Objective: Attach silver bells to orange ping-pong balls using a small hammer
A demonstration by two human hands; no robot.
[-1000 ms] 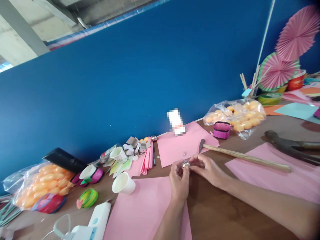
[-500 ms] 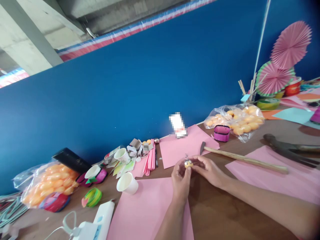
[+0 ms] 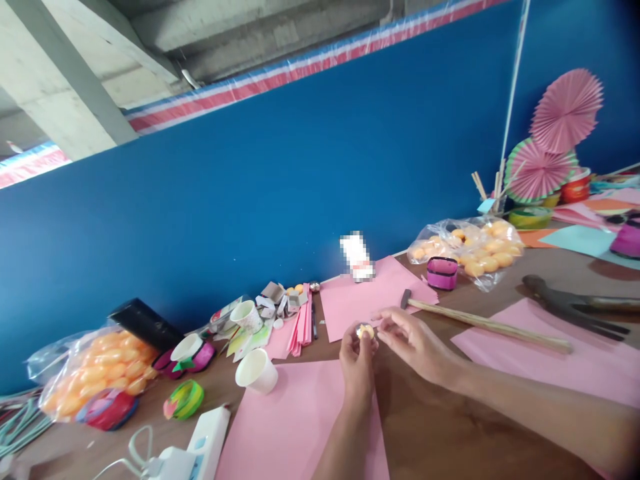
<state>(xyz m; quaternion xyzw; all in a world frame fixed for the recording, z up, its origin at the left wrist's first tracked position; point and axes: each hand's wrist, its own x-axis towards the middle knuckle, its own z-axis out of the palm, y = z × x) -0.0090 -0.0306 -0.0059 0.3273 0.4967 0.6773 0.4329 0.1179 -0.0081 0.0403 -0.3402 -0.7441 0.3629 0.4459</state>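
Observation:
My left hand [image 3: 356, 360] pinches a small round orange ball partly wrapped in shiny foil [image 3: 365, 331] at its fingertips, above the brown table [image 3: 440, 433]. My right hand [image 3: 413, 341] is just right of the ball, its fingers curled toward it and touching its wrapping. A pink paper sheet [image 3: 295, 427] lies below my left wrist. Another pink sheet [image 3: 367, 297] lies behind the hands. A hammer with a long wooden handle [image 3: 490, 325] rests just behind my right hand.
A white paper cup [image 3: 257, 371] lies tipped left of my hands. Bags of orange balls sit at the left [image 3: 85, 377] and at the back right [image 3: 475, 250]. A pink tape dispenser [image 3: 441, 273], a white glue gun [image 3: 195, 443], pink paper fans [image 3: 565, 110] and a blue wall [image 3: 250, 200] surround the area.
The camera has tilted upward, so more of the ceiling shows. The shiny wrapping has been peeled back and the orange ball now shows; my right hand has drawn slightly to the right.

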